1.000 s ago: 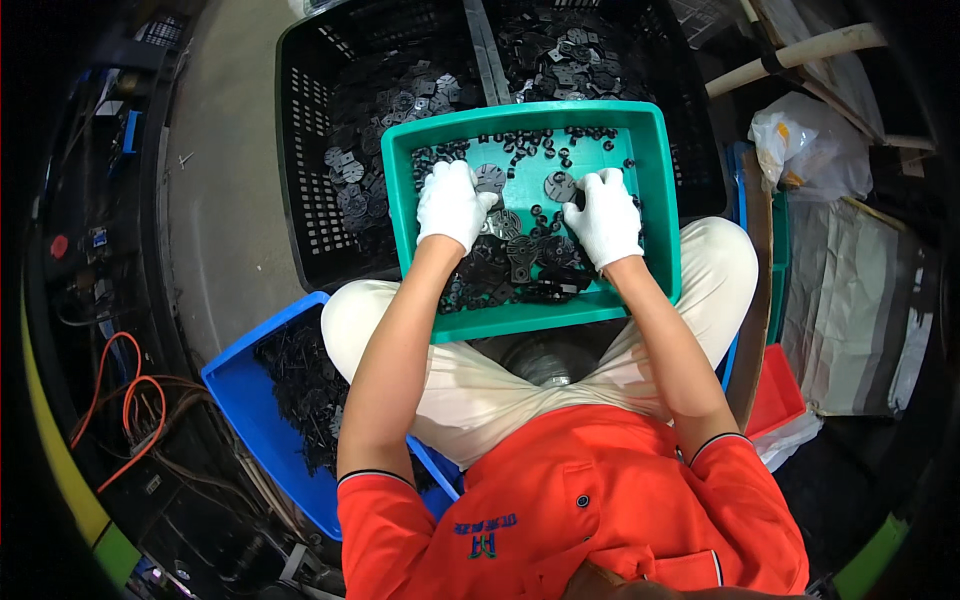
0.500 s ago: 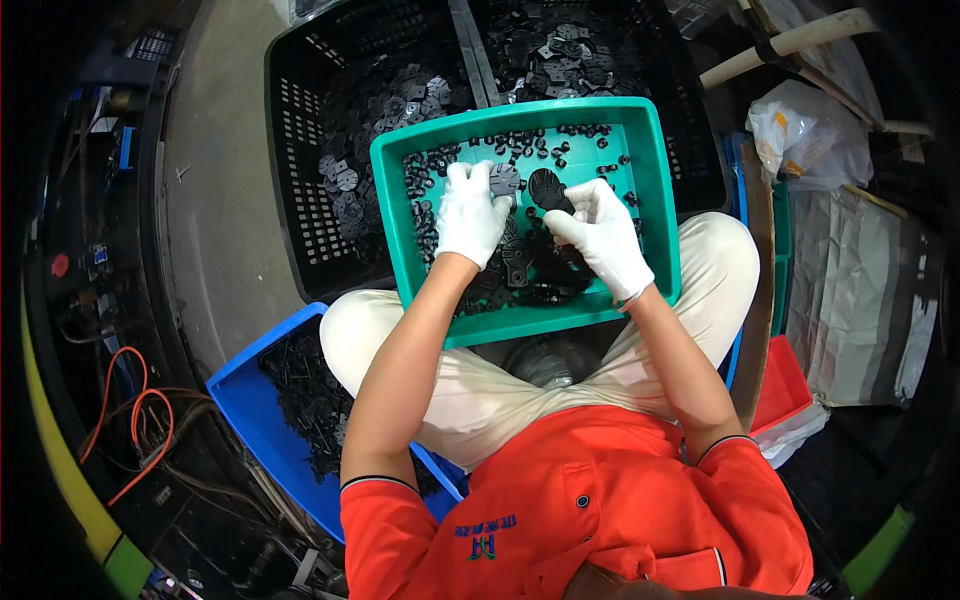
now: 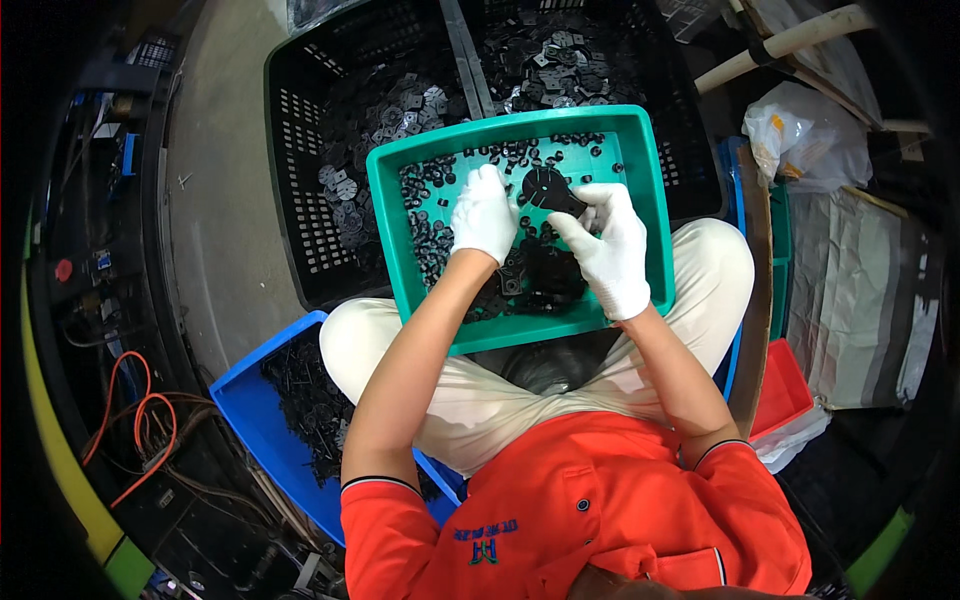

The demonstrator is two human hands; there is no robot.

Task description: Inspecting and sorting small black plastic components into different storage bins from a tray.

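Note:
My right hand, in a white knitted glove, pinches a flat black plate with a rounded, slotted end between thumb and fingers. It is held above the green tray on my lap. Beside it on the left is my left hand, gloved too, its fingers curled together over the tray; what they hold, if anything, is hidden behind the glove. In the tray lie many small black round pieces and, under my hands, a dark pile of flat black parts.
Beyond the tray stands a black perforated crate, split by a bar and filled with flat black plates. At my left leg sits a blue bin of thin black parts. A red bin is on the right.
The grey disc that showed at my left fingertips is no longer visible, and that hand has turned inward. My right hand still holds the black plate, now tilted differently.

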